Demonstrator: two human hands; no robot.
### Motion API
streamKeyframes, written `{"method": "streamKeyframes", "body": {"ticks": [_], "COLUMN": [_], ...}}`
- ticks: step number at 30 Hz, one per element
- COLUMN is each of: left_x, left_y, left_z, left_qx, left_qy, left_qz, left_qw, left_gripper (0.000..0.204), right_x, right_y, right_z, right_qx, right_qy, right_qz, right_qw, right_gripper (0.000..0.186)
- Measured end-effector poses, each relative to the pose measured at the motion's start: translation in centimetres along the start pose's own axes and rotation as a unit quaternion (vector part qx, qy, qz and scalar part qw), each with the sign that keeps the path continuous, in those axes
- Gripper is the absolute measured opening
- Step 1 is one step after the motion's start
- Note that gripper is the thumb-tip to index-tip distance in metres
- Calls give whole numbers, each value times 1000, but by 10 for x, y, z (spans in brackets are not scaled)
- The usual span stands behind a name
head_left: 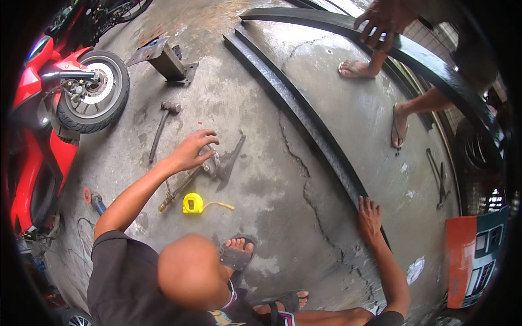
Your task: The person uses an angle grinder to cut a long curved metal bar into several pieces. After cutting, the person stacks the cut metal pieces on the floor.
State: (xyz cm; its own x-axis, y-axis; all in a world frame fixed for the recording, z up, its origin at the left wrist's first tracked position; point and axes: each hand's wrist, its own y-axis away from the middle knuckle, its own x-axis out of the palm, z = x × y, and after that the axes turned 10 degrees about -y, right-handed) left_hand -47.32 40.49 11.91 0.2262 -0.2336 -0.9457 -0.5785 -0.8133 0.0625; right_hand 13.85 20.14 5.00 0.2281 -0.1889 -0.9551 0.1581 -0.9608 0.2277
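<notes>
My left hand (pixel 194 149) hovers above the concrete with its fingers curved and apart. Just under it lie a metal tool with a brass-coloured end (pixel 164 206), possibly a torch, and a dark, flat, blade-shaped metal piece (pixel 232 161). Whether the fingers touch them, I cannot tell. My right hand (pixel 370 218) rests on the near end of a long black steel channel (pixel 304 117), fingers laid along its edge. That channel runs diagonally over the floor. A yellow tape measure (pixel 192 203), a short length of tape out, lies near my foot.
A hammer (pixel 165 130) and a steel post with plates (pixel 167 62) lie beyond my left hand. At left stands a red motorcycle (pixel 43 157); a power tool (pixel 98 204) is near it. Another person's hand (pixel 383 24) is on a second black beam (pixel 429 62), sandalled feet below.
</notes>
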Motion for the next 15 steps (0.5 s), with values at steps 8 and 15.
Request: {"method": "streamKeyframes", "body": {"ticks": [8,15], "left_x": [8,90], "left_y": [-23,-46], "left_z": [-97,-188], "left_qx": [116,192], "left_qy": [58,156], "left_qz": [81,53], "left_qw": [988,967], "left_gripper": [27,26], "right_x": [-46,-12], "right_y": [87,186], "right_z": [62,39], "right_qx": [-148,52], "right_qy": [-222,-277], "right_qz": [161,85], "right_qw": [950,956], "right_gripper": [59,53]}}
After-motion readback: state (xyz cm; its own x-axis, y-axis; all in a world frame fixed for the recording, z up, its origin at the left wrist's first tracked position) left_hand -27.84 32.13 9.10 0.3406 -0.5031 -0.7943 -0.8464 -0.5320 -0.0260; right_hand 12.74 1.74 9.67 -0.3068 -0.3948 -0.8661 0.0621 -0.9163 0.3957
